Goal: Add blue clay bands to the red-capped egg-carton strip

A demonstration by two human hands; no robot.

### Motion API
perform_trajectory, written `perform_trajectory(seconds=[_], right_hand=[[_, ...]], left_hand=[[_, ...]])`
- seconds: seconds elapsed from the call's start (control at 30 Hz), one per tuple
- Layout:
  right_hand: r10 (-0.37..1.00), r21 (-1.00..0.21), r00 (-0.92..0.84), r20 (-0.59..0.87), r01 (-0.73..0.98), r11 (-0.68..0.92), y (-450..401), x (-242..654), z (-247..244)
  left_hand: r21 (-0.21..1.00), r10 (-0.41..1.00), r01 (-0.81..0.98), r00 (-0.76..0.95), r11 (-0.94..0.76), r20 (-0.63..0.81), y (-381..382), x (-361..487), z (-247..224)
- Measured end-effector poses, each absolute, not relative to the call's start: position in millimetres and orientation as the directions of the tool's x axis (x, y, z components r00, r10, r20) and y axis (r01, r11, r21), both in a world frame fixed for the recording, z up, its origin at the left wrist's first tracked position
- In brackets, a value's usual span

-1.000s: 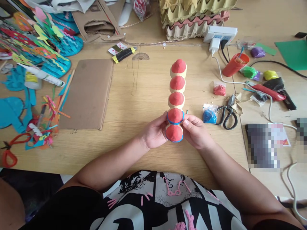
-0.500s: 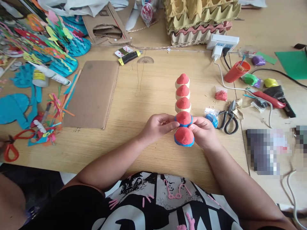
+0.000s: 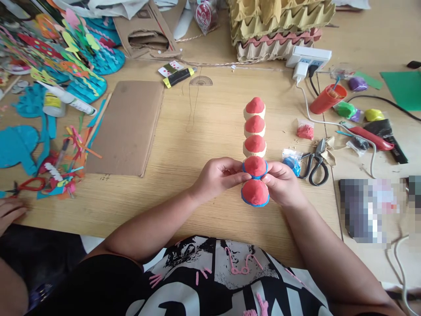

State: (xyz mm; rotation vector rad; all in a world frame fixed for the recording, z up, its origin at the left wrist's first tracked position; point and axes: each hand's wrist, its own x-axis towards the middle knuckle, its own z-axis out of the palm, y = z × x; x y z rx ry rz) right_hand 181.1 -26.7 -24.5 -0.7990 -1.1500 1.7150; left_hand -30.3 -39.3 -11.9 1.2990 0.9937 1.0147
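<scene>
Between my two hands is an egg-carton strip (image 3: 255, 145) of several humps in a row, each topped with red clay. Blue clay rims the two humps nearest me; the farther ones show bare pale carton at their edges. My left hand (image 3: 221, 176) pinches the strip from the left beside the second-nearest hump, thumb along its rim. From the other side my right hand (image 3: 283, 181) grips the same hump with thumb and fingers. Just past my right hand lie a bag of blue clay (image 3: 292, 163) and black-handled scissors (image 3: 316, 164).
Flat cardboard (image 3: 125, 129) lies left, near paper scraps (image 3: 67, 175) and blue crafts. Egg trays (image 3: 279, 26) are stacked behind, beside a power strip (image 3: 309, 57). A red cup (image 3: 328, 99) lies right, near clay packets. Another person's hand (image 3: 9, 213) rests at the left edge.
My hands and the strip have shifted slightly, the strip's near end tipping a little toward me. At left, the other person's red scissors now lie farther up the table, the hand beside them.
</scene>
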Motion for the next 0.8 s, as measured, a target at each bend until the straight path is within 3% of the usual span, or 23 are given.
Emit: perform_trajectory(seconds=[0.47,0.63,0.8], right_hand=[[0.921,-0.969,-0.388,-0.015,-0.222,-0.11,-28,189,-30],[0.913,-0.966,-0.405,-0.036,-0.219,-0.135,-29,189,-32],[0.907,-0.94,-0.412,-0.088,-0.267,-0.212,-34,180,-29]], left_hand=[[0.975,0.962,-0.184,0.264,0.122,-0.07,-37,-28,-10],[0.861,0.926,-0.435,0.364,0.263,-0.099,-41,-22,-19],[0.774,0.903,-0.515,0.398,0.368,-0.164,-43,-19,-21]])
